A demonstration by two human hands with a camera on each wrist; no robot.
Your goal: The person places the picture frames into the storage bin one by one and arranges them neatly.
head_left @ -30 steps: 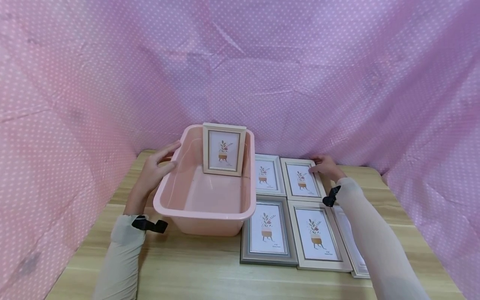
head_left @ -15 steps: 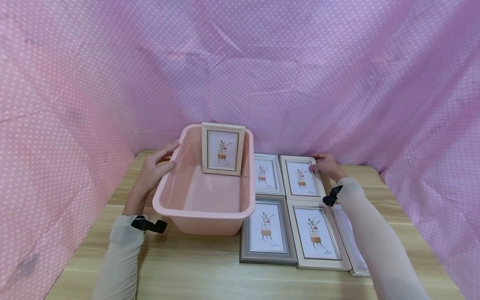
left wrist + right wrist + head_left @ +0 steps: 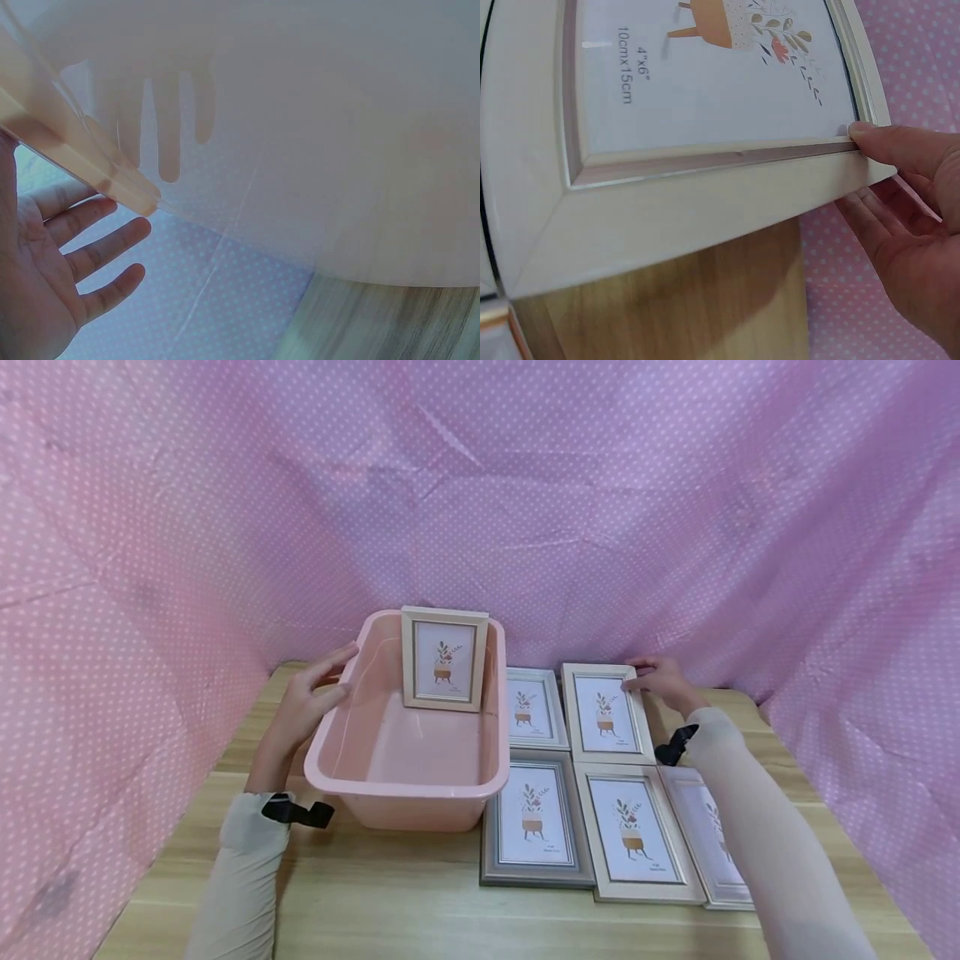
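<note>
Fingers [image 3: 889, 146] of the right hand [image 3: 660, 681] pinch the far right corner of a pale frame [image 3: 603, 710], tilting it up off the table [image 3: 390, 902] in the far row. Left hand [image 3: 307, 697], fingers spread, rests on the left rim of the pink tub [image 3: 408, 777], where another frame [image 3: 444, 658] stands.

Pink white-dotted cloth [image 3: 570, 485] draped behind and around a light wooden table [image 3: 390, 902].
</note>
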